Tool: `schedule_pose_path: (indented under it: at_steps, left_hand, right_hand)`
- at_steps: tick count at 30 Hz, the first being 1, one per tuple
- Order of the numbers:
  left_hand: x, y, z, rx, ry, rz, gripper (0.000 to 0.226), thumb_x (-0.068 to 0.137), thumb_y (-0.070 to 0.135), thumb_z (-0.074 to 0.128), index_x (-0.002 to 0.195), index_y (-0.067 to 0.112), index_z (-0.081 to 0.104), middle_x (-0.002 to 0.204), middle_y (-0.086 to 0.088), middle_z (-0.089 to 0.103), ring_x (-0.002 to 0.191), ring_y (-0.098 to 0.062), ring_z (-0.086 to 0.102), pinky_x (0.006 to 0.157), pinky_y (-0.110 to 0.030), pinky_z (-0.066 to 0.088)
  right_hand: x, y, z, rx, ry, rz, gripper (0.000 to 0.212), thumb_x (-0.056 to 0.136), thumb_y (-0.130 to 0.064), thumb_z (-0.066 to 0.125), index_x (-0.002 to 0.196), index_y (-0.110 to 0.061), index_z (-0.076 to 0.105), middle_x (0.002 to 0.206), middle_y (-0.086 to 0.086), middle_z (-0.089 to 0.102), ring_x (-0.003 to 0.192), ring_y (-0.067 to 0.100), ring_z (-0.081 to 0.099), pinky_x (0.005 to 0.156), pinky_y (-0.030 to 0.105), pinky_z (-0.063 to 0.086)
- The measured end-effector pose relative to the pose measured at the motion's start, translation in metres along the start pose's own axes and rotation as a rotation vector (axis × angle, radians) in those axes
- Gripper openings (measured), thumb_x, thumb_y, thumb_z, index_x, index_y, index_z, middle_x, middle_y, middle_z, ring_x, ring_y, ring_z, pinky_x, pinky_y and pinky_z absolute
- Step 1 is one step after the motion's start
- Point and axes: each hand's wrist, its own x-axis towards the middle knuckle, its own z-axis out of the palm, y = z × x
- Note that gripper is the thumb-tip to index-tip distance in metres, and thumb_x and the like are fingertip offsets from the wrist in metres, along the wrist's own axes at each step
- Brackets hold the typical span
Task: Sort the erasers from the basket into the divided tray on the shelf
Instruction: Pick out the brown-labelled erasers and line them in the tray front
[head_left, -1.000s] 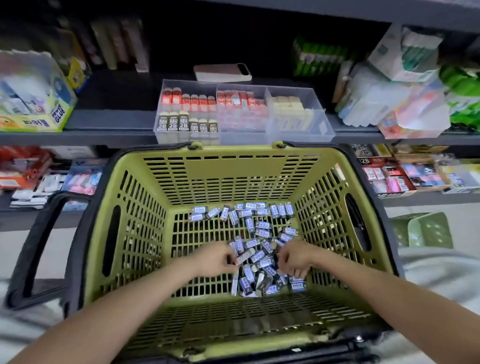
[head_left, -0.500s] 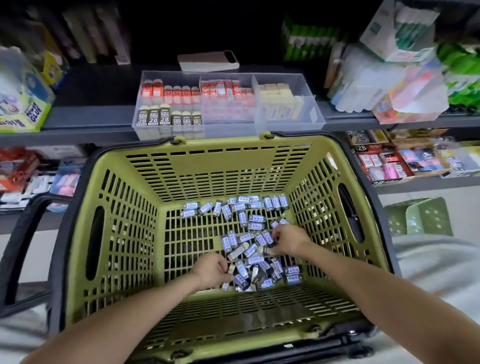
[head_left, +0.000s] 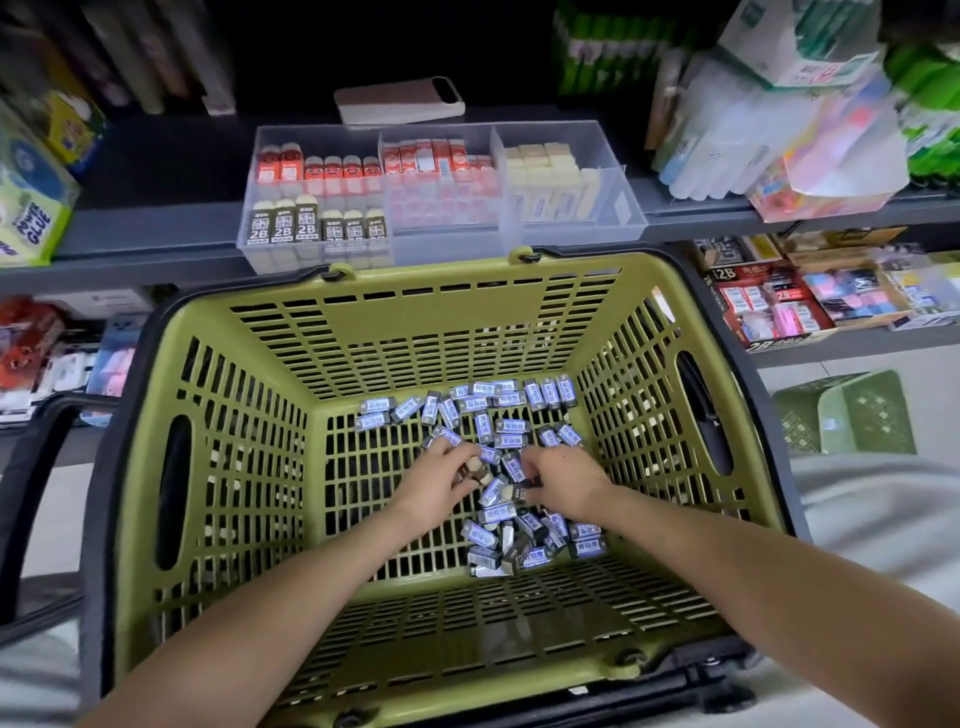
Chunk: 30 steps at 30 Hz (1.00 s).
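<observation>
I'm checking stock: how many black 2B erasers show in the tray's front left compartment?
6 2B erasers, upright in one row in the front left compartment of the divided tray: three taller at left, three shorter at right. More may hide beneath.

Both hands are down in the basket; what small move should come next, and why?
Probably lift the left hand toward the divided tray on the shelf: it seems to pinch a dark eraser, while the right hand rests curled on the loose erasers, its grip unclear.
</observation>
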Motion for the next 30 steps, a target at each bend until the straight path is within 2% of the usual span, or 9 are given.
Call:
schedule_pose_path:
  at_steps: [6,11,14,16,20,23,25,28,30]
  left_hand:
    - [0.009,-0.002,0.001,0.203,0.031,0.038,0.041,0.090,0.030,0.061,0.129,0.020,0.053,0.105,-0.006,0.050,0.096,-0.022,0.050,0.082,-0.029,0.044]
    - [0.011,-0.008,-0.011,0.368,0.142,-0.035,0.038,0.090,0.044,0.053,0.113,0.015,0.062,0.096,-0.004,0.056,0.091,-0.019,0.052,0.071,-0.028,0.043]
    - [0.010,-0.001,-0.020,0.366,0.143,-0.181,0.043,0.087,0.055,0.049,0.102,0.017,0.064,0.086,0.000,0.059,0.081,-0.016,0.055,0.061,-0.025,0.040]
    - [0.008,0.007,-0.026,0.170,0.132,-0.305,0.039,0.089,0.056,0.047,0.090,0.019,0.061,0.074,0.003,0.054,0.070,-0.015,0.052,0.051,-0.025,0.034]
    - [0.004,0.026,-0.042,-0.429,-0.068,-0.438,0.032,0.098,0.038,0.045,0.075,0.016,0.049,0.077,0.000,0.054,0.069,-0.014,0.049,0.058,-0.022,0.037]
    - [-0.009,0.039,-0.058,-0.981,-0.168,-0.564,0.016,0.096,0.022,0.052,0.092,0.008,0.059,0.093,-0.009,0.067,0.080,-0.016,0.066,0.060,-0.023,0.054]
    - [-0.019,0.043,-0.067,-1.321,-0.194,-0.618,0.028,0.092,0.027,0.057,0.108,0.004,0.059,0.100,-0.019,0.068,0.088,-0.029,0.070,0.066,-0.035,0.059]
    - [-0.025,0.047,-0.075,-1.347,-0.252,-0.549,0.048,0.081,0.041,0.062,0.109,0.004,0.059,0.086,-0.017,0.072,0.079,-0.029,0.071,0.063,-0.033,0.059]
    - [-0.026,0.051,-0.080,-1.306,-0.250,-0.525,0.057,0.073,0.041,0.067,0.113,0.002,0.057,0.078,-0.012,0.072,0.069,-0.022,0.069,0.055,-0.026,0.056]
  right_hand:
    - [0.004,-0.003,0.009,-0.162,0.027,-0.161,0.028,0.083,-0.042,0.062,0.104,-0.023,0.059,0.103,0.000,0.052,0.086,0.021,0.060,0.060,0.025,0.035]
    - [0.011,0.002,-0.001,0.258,-0.069,-0.006,0.024,0.080,-0.038,0.070,0.092,-0.017,0.068,0.075,-0.012,0.050,0.070,0.008,0.053,0.053,0.019,0.035]
    - [0.014,0.004,-0.016,0.418,-0.119,0.057,0.026,0.080,-0.028,0.073,0.093,-0.007,0.071,0.078,-0.002,0.064,0.072,0.012,0.056,0.071,0.029,0.050]
    - [0.012,-0.003,-0.028,0.572,-0.117,0.065,0.020,0.079,-0.021,0.073,0.086,-0.003,0.072,0.081,0.007,0.067,0.072,0.016,0.058,0.076,0.033,0.054]
    - [-0.001,-0.030,-0.049,0.990,-0.162,0.004,0.007,0.078,-0.011,0.074,0.075,-0.007,0.069,0.064,0.005,0.065,0.055,0.013,0.061,0.058,0.019,0.054]
    - [-0.010,-0.051,-0.054,1.029,-0.127,-0.022,0.013,0.077,-0.008,0.074,0.070,-0.007,0.063,0.060,0.009,0.064,0.048,0.011,0.061,0.054,0.019,0.054]
    - [-0.015,-0.060,-0.053,1.075,-0.087,-0.021,0.018,0.077,-0.005,0.074,0.069,-0.006,0.057,0.062,0.014,0.063,0.047,0.014,0.059,0.051,0.020,0.053]
    - [-0.018,-0.068,-0.053,1.047,0.009,-0.061,0.025,0.076,-0.010,0.076,0.066,-0.009,0.053,0.069,0.021,0.064,0.047,0.017,0.055,0.042,0.018,0.044]
    - [-0.019,-0.066,-0.054,1.007,0.026,-0.102,0.025,0.075,-0.016,0.078,0.067,-0.011,0.055,0.069,0.016,0.064,0.043,0.007,0.051,0.039,0.013,0.037]
